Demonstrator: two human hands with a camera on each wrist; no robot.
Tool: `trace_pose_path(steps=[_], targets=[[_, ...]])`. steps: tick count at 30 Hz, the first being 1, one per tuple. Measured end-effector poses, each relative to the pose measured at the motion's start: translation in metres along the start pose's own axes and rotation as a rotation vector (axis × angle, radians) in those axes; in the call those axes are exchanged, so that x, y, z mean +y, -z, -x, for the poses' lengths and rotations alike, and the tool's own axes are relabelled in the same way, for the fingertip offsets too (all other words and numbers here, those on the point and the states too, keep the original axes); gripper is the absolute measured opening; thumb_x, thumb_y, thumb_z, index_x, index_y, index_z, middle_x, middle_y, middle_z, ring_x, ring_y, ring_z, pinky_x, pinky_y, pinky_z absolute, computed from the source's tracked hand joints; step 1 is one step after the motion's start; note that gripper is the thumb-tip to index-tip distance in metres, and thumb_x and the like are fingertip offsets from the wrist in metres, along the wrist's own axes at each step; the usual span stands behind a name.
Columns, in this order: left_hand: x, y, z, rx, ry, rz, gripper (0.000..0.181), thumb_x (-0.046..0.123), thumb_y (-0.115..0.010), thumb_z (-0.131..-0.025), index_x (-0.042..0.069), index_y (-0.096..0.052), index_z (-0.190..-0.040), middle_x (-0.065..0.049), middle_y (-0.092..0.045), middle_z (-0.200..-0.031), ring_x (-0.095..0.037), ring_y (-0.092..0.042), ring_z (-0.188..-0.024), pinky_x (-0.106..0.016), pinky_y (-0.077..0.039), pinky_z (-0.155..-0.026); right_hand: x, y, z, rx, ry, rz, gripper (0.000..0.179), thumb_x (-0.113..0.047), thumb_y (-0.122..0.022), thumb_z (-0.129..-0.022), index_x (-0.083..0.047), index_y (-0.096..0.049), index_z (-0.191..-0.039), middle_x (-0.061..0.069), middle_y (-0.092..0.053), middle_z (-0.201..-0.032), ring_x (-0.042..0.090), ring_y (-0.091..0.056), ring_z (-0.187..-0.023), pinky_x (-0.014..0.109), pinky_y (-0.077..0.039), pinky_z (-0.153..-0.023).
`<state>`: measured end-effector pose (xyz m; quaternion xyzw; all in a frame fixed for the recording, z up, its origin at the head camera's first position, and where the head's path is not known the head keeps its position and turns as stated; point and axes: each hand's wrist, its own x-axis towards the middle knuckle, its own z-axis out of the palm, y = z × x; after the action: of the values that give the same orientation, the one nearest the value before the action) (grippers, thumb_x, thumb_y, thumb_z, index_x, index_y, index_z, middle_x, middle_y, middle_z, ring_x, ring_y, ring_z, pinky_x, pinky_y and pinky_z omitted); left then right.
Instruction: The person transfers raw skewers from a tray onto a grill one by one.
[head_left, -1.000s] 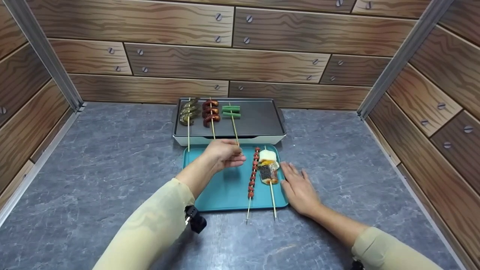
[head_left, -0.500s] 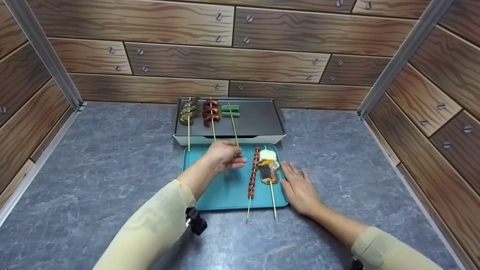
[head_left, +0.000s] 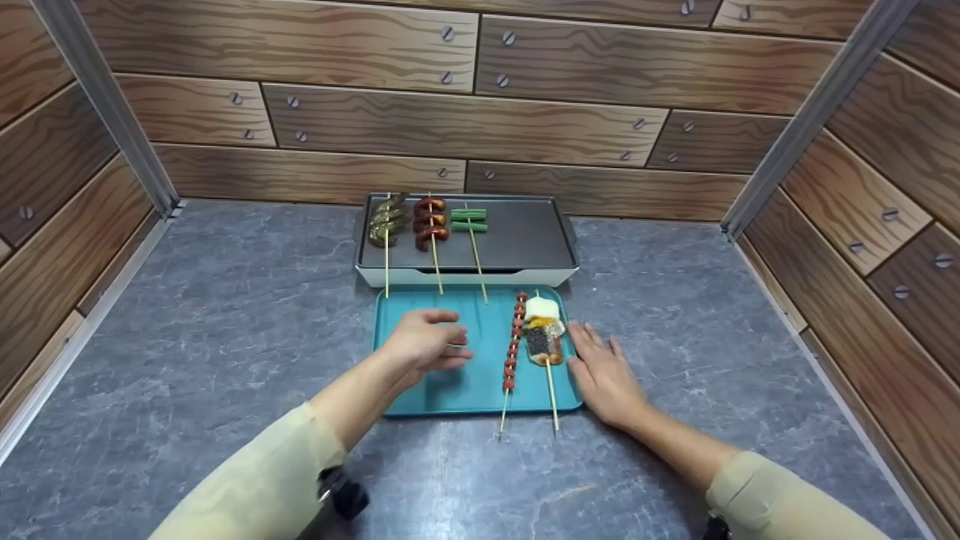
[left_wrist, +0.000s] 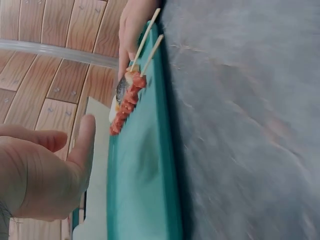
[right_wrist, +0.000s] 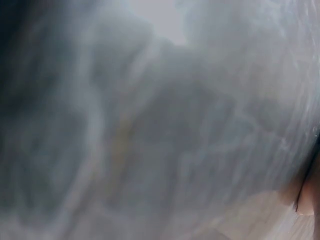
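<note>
My left hand [head_left: 424,345] hovers over the left part of the teal tray [head_left: 450,401], its fingers loosely bent around nothing. My right hand [head_left: 609,379] lies flat against the tray's right edge, fingers extended. On the tray's right side lie a skewer of small red pieces [head_left: 513,345] and a thicker skewer with white, yellow and dark fish-like pieces [head_left: 544,341]. Behind, on the griddle [head_left: 525,240], rest a green bean skewer [head_left: 469,220], a reddish-brown glazed skewer [head_left: 431,223] and a dark greenish shrimp-like skewer [head_left: 387,223]. The right wrist view is mostly blurred tabletop.
The griddle stands directly behind the tray, with several skewer sticks overhanging its front edge. A grey marbled tabletop [head_left: 247,300] surrounds both. Wood-patterned panels [head_left: 555,127] close off the back and sides, with metal strips at the corners.
My left hand has let go of the green bean skewer's stick and drawn back to the left and nearer. The skewer stays on the griddle. My right hand keeps its place at the tray.
</note>
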<state>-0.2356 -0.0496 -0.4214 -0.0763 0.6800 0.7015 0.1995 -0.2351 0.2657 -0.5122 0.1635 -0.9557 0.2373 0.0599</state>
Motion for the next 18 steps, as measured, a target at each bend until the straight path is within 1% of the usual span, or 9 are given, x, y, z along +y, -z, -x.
trace_pose_path(steps=[2,4,6,8,10,13,15,18], targets=[[-0.003,0.009,0.009,0.047,-0.051,-0.034,0.051,0.007,-0.062,-0.107,-0.003,-0.048,-0.156,-0.031,-0.065,-0.134,-0.032,-0.076,-0.105,-0.038,-0.064,-0.090,0.000,0.001,-0.001,-0.012,-0.008,-0.020,0.056,-0.019,-0.046,-0.113,0.002,-0.034,-0.163,0.021,-0.036,-0.166,0.042,-0.029,-0.156,0.069,-0.010,-0.127],[-0.007,0.018,0.015,0.098,-0.124,-0.088,0.049,0.008,-0.064,-0.106,-0.004,-0.052,-0.153,-0.028,-0.068,-0.125,-0.033,-0.075,-0.106,-0.040,-0.063,-0.092,0.000,0.003,-0.002,-0.025,-0.017,-0.043,0.055,-0.020,-0.045,-0.114,0.002,-0.034,-0.163,0.021,-0.035,-0.167,0.042,-0.027,-0.157,0.070,-0.008,-0.126],[-0.012,0.028,0.022,0.152,-0.213,-0.174,0.048,0.010,-0.067,-0.104,-0.005,-0.056,-0.149,-0.023,-0.070,-0.118,-0.032,-0.074,-0.105,-0.040,-0.062,-0.090,0.000,0.005,-0.003,-0.036,-0.026,-0.069,0.055,-0.021,-0.044,-0.114,0.003,-0.034,-0.163,0.021,-0.035,-0.167,0.042,-0.026,-0.157,0.070,-0.007,-0.126],[-0.017,0.036,0.029,0.210,-0.301,-0.290,0.047,0.012,-0.070,-0.103,-0.004,-0.060,-0.146,-0.018,-0.071,-0.112,-0.031,-0.072,-0.105,-0.041,-0.061,-0.088,0.000,0.007,-0.003,-0.048,-0.044,-0.100,0.056,-0.024,-0.043,-0.115,0.003,-0.033,-0.163,0.022,-0.034,-0.167,0.042,-0.025,-0.157,0.068,-0.007,-0.127],[-0.025,0.045,0.035,0.256,-0.379,-0.413,0.047,0.014,-0.072,-0.101,-0.003,-0.063,-0.144,-0.016,-0.073,-0.115,-0.030,-0.070,-0.109,-0.043,-0.061,-0.089,0.000,0.010,-0.003,-0.052,-0.071,-0.138,0.057,-0.026,-0.043,-0.116,0.003,-0.034,-0.163,0.023,-0.033,-0.167,0.042,-0.025,-0.158,0.065,-0.008,-0.128],[-0.036,0.056,0.040,0.287,-0.457,-0.557,0.051,0.018,-0.075,-0.100,-0.002,-0.061,-0.146,-0.020,-0.071,-0.129,-0.036,-0.066,-0.122,-0.051,-0.057,-0.101,0.000,0.016,0.000,-0.028,-0.126,-0.193,0.058,-0.030,-0.045,-0.115,0.002,-0.035,-0.163,0.024,-0.034,-0.167,0.043,-0.027,-0.157,0.060,-0.015,-0.129],[-0.043,0.063,0.041,0.297,-0.502,-0.636,0.056,0.018,-0.076,-0.099,-0.003,-0.059,-0.147,-0.024,-0.066,-0.139,-0.040,-0.060,-0.132,-0.055,-0.052,-0.109,-0.002,0.020,0.003,0.011,-0.155,-0.223,0.058,-0.030,-0.050,-0.114,0.001,-0.039,-0.162,0.025,-0.039,-0.164,0.043,-0.033,-0.154,0.057,-0.023,-0.128],[-0.053,0.073,0.037,0.325,-0.567,-0.746,0.060,0.019,-0.078,-0.098,-0.006,-0.057,-0.148,-0.027,-0.060,-0.145,-0.045,-0.055,-0.137,-0.058,-0.046,-0.114,-0.006,0.026,0.007,0.075,-0.171,-0.254,0.057,-0.027,-0.057,-0.111,0.001,-0.045,-0.159,0.025,-0.050,-0.156,0.043,-0.047,-0.145,0.056,-0.037,-0.122]])
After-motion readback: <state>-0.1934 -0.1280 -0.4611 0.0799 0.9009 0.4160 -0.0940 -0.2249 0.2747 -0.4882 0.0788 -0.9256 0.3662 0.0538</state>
